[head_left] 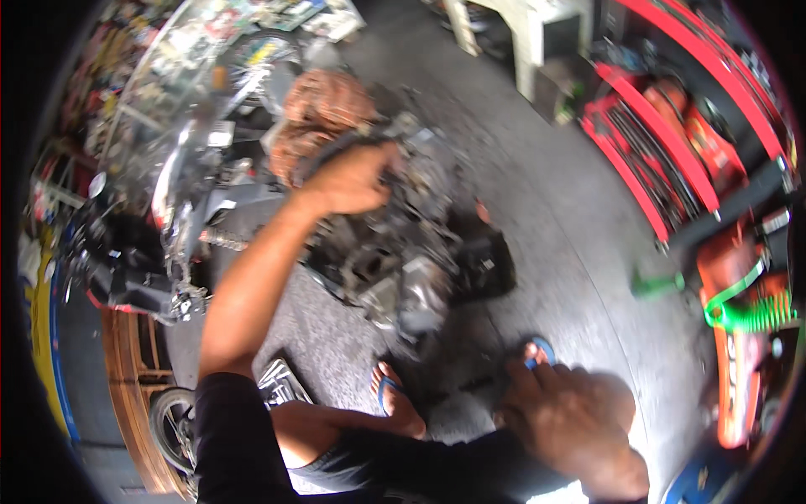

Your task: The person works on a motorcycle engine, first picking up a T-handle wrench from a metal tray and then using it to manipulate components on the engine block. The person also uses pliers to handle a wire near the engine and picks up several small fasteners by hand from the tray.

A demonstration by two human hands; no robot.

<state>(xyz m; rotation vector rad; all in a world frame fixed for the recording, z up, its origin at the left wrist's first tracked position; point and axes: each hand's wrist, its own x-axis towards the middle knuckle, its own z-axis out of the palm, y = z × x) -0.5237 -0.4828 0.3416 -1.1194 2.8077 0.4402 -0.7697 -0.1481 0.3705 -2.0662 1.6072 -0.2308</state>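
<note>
A dark, greasy motorcycle engine sits on the floor in front of me, slightly blurred. My left hand reaches over its far left part. Its fingers curl down against the upper parts, and what they grip is hidden. Right beside that hand lies a bunched orange-brown patterned cloth. My right hand is low on the right, over my bent knee and apart from the engine. Motion smears its fingers, and no object shows in it.
A red tool cart with tools stands at the far right. Nearer are a green coil spring and orange parts. A white stool is at the back. Left are motorcycle parts, a wooden rack and a grey tray by my foot.
</note>
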